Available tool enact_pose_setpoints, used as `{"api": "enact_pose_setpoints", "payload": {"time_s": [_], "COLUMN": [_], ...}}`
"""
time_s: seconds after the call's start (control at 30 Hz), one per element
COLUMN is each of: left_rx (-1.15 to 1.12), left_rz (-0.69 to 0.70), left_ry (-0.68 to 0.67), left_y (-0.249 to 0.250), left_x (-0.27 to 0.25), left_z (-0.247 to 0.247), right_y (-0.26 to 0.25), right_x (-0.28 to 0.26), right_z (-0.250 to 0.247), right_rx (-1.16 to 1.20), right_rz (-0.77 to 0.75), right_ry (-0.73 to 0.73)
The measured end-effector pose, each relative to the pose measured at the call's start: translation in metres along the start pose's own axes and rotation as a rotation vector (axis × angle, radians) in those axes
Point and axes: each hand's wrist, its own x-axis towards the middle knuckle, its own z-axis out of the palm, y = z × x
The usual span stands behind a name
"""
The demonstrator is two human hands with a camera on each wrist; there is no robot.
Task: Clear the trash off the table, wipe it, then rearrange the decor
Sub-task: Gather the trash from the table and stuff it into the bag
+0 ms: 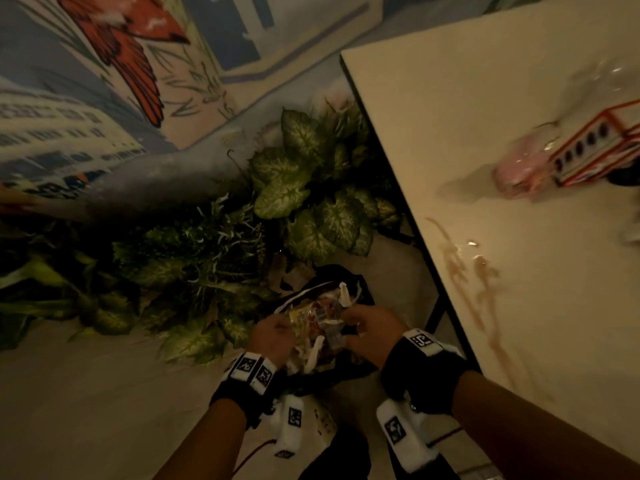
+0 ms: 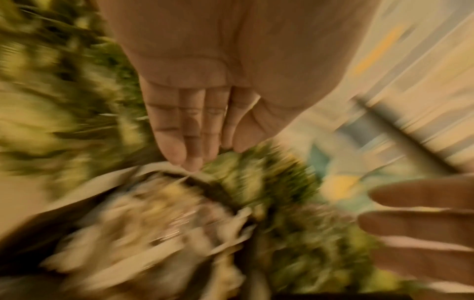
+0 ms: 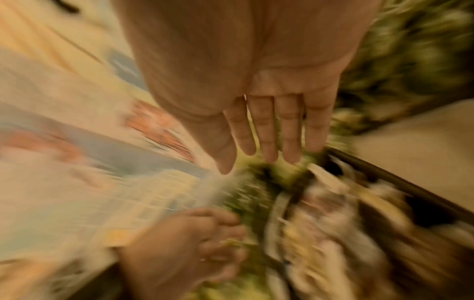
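Note:
A black trash bag point(image 1: 346, 370) stands open on the floor beside the table, stuffed with wrappers and crumpled tissue point(image 1: 318, 327). Both of my hands hover just over its mouth. My left hand point(image 1: 273, 336) is at the bag's left side, and the left wrist view shows it point(image 2: 207, 156) with straight fingers and an empty palm. My right hand point(image 1: 367, 325) is at the bag's right side, its fingers also straight and holding nothing point(image 3: 251, 162). The white table point(image 1: 485, 116) carries a brownish spill point(image 1: 485, 282). Both wrist views are badly blurred.
On the table's right part lie a pinkish glass object point(image 1: 519, 168) and a red-edged white box point(image 1: 595, 147). Leafy green plants point(image 1: 304, 188) crowd the floor behind the bag, against a painted wall point(image 1: 114, 64). A black table leg point(image 1: 438, 306) stands right of the bag.

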Motion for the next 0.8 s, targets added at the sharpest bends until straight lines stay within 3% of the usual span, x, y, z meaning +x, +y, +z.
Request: {"api": "enact_pose_setpoints", "payload": {"time_s": [0.17, 0.3, 0.57, 0.8], "left_rx": [-0.128, -0.257, -0.355, -0.104], "left_rz": [0.167, 0.297, 0.43, 0.46], "left_ry": [0.086, 0.158, 0.148, 0.001], "left_y": [0.061, 0.131, 0.261, 0.336], "left_x": [-0.033, -0.069, -0.134, -0.156], "left_z": [-0.017, -0.01, 0.079, 0.169], "right_y": [-0.002, 0.036, 0.164, 0.263], "right_x": [-0.083, -0.137, -0.198, -0.242], "right_z": [-0.071, -0.133, -0.253, -0.35], "right_rx": [-0.026, -0.014, -0.102, -0.121], "right_rz": [-0.179, -0.21, -0.13, 0.05], "right_ry": [0.062, 0.206, 0.285, 0.453]}}
